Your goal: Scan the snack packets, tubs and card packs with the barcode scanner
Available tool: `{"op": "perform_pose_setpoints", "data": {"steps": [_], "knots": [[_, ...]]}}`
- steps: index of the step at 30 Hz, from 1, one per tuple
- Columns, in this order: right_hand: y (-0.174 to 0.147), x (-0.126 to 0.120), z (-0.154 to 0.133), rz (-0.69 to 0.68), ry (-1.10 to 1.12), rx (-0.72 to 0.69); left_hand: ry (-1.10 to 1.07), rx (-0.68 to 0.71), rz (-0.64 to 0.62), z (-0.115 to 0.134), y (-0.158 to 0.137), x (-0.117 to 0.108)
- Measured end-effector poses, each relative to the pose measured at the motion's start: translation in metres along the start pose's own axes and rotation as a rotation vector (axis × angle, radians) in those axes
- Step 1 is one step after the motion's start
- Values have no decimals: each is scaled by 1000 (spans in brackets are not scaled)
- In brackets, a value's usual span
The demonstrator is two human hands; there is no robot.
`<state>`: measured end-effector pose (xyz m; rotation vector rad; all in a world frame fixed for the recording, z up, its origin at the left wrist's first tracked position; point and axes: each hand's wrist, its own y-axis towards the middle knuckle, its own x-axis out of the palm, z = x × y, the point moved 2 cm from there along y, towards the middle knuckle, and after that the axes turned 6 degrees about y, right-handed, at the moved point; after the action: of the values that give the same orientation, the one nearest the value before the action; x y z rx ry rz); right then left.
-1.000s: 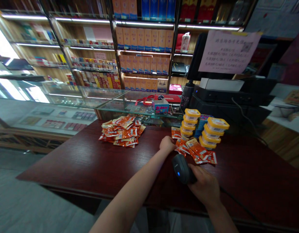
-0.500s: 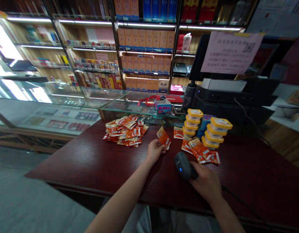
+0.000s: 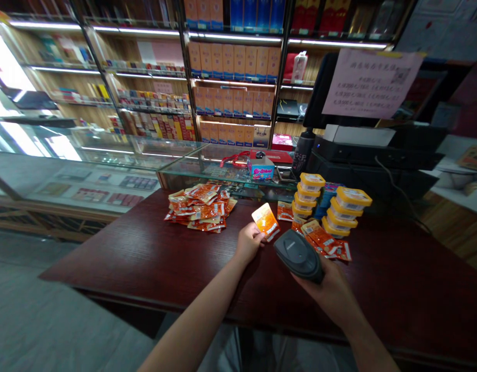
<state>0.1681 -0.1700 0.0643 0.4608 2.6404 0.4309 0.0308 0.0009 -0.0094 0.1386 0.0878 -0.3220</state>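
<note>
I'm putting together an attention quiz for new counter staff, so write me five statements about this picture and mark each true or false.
1. The left hand holds an orange packet. True.
2. The right hand holds nothing. False: the right hand grips a dark handheld scanner.
3. The yellow-lidded tubs stand in two stacks. True.
4. The largest packet pile lies to the right of the tubs. False: the largest packet pile lies to their left in the view.
5. A pink-and-blue box sits on the glass counter. True.
</note>
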Motion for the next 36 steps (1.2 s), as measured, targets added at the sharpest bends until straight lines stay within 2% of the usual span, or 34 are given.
{"op": "perform_pose_setpoints", "data": {"steps": [6,8,13,15,20,23,26,28,31,34,36], "knots": [[0,0,1,-17,-34,-2,-20,2,-1,-1,1,1],[1,-2,4,-21,-114,-17,-36,-3,-1,-3,1,1],[-1,-6,21,39,-708,-104,-6,-13,35,-2,0,0],[-3,-5,31,68,-837,-168,33,-32,63,-2,-1,0],[-11,3,53,121,-911,-349,-7,-79,84,1,0,0],[-13,5,59,115,-916,-397,-38,-112,149,13,5,-8],[-14,4,61,130,-923,-406,-29,-50,299,36,15,-39],[-14,3,62,135,-921,-405,55,-16,434,52,22,-74],[-15,3,63,136,-905,-407,299,8,656,70,26,-137],[-15,4,62,131,-896,-398,587,-75,859,79,19,-191],[-15,5,62,127,-891,-392,719,-166,917,80,12,-212]]}}
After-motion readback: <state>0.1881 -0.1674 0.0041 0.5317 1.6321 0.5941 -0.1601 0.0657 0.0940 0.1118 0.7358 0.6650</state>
